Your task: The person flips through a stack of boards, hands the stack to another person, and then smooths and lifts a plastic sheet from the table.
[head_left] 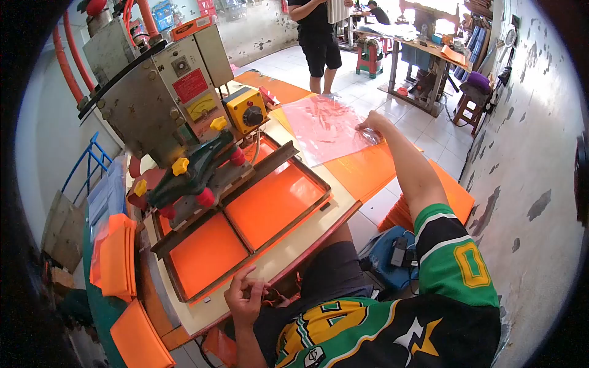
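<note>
My right hand (373, 124) is stretched far forward, its fingers closed on the bunched right edge of a clear plastic sheet (325, 126). That sheet lies wrinkled over orange sheets (359, 168) at the table's far right. Close to the near edge of the press table (285, 236), my left hand (246, 297) is raised with its fingers loosely bent and apart, and nothing shows in it. Just beyond it, a metal frame (250, 250) with two compartments lies over bright orange sheet material (205, 254), partly under the press head (193, 168).
The press machine (153, 92) with a yellow control box (245, 109) stands at left. Folded orange stacks (118, 257) lie at lower left, another orange stack (445, 193) at right. A person (319, 37) stands ahead, near a workbench (423, 52). A wall (527, 184) bounds the right.
</note>
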`<action>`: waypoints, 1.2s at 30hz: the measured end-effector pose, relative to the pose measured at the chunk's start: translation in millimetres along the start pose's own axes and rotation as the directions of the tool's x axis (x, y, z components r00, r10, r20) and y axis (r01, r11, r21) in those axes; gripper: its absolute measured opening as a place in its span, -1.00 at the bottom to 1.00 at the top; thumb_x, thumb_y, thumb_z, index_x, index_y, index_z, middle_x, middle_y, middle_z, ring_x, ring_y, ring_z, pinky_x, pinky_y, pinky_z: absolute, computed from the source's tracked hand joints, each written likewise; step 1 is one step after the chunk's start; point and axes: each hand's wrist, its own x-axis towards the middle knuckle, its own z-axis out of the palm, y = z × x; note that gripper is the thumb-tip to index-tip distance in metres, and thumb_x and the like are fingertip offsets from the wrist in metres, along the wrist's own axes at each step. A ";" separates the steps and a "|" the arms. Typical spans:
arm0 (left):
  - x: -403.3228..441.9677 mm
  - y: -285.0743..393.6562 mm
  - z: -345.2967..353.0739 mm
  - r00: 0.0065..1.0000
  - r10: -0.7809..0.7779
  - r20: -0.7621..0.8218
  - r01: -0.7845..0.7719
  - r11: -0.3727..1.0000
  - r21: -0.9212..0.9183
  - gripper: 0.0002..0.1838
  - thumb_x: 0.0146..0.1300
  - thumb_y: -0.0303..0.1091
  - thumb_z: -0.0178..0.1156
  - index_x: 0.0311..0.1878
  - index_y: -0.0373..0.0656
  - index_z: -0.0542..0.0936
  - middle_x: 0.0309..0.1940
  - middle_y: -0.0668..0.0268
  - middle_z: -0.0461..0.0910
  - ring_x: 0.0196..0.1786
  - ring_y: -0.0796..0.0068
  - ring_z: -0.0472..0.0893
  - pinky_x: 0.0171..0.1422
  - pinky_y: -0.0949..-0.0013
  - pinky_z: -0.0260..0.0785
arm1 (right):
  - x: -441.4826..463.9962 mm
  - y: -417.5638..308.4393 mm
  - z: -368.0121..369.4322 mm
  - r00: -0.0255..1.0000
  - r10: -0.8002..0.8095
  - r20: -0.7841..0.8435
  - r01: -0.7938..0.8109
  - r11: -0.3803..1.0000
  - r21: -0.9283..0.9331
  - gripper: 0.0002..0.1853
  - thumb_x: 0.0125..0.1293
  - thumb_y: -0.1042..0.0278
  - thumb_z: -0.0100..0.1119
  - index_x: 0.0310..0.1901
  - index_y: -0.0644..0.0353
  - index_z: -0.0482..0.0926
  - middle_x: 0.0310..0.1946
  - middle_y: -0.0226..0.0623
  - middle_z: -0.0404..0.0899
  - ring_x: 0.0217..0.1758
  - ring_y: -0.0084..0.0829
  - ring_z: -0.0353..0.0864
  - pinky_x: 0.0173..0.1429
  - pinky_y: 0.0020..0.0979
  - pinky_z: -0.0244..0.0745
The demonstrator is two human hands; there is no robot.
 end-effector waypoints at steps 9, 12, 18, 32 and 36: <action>-0.2 1.0 0.1 1.000 -0.006 -0.016 0.006 0.999 -0.039 -0.69 0.21 -0.46 0.15 0.01 -0.33 0.46 -0.51 0.21 0.64 -0.49 0.60 0.59 -0.37 0.55 0.44 | 9.0 6.0 -0.1 0.998 -0.013 0.065 0.014 1.000 -0.012 -0.27 -0.24 -0.04 0.52 -0.28 0.57 0.52 -0.40 0.10 0.60 -0.45 -0.08 0.65 -0.48 -0.10 0.54; -0.3 0.8 0.5 1.000 -0.001 -0.016 0.001 0.999 -0.033 -0.69 0.21 -0.46 0.15 0.01 -0.33 0.47 -0.51 0.22 0.64 -0.48 0.60 0.59 -0.37 0.55 0.45 | 8.8 6.5 4.2 1.000 -0.015 0.019 0.016 1.000 -0.027 -0.35 -0.23 0.01 0.52 -0.32 0.53 0.55 -0.43 0.07 0.60 -0.45 -0.14 0.64 -0.44 -0.15 0.52; 0.3 3.2 0.6 1.000 -0.007 0.004 0.007 1.000 0.009 -0.69 0.21 -0.47 0.10 0.03 -0.29 0.43 -0.55 0.21 0.61 -0.49 0.54 0.59 -0.35 0.47 0.46 | -0.6 2.3 2.4 0.999 -0.037 -0.040 0.034 0.996 -0.081 -0.43 -0.20 0.04 0.51 -0.37 0.48 0.58 -0.44 0.01 0.61 -0.44 -0.21 0.62 -0.36 -0.20 0.49; -1.1 0.6 -0.7 1.000 0.010 0.001 -0.010 1.000 0.024 -0.68 0.22 -0.41 0.12 0.03 -0.29 0.43 -0.55 0.23 0.61 -0.50 0.55 0.58 -0.36 0.47 0.46 | -5.6 -2.6 1.4 0.999 -0.021 -0.047 0.017 0.996 -0.089 -0.43 -0.18 0.03 0.50 -0.36 0.47 0.59 -0.42 -0.01 0.62 -0.42 -0.21 0.63 -0.34 -0.20 0.50; -1.4 0.5 -0.8 1.000 0.009 0.002 -0.009 1.000 0.028 -0.68 0.22 -0.41 0.12 0.03 -0.29 0.43 -0.56 0.23 0.61 -0.50 0.54 0.58 -0.36 0.47 0.46 | -8.7 -6.3 -0.8 1.000 0.025 -0.017 -0.026 0.997 -0.078 -0.43 -0.18 0.04 0.50 -0.34 0.47 0.59 -0.39 0.00 0.62 -0.38 -0.20 0.63 -0.32 -0.21 0.49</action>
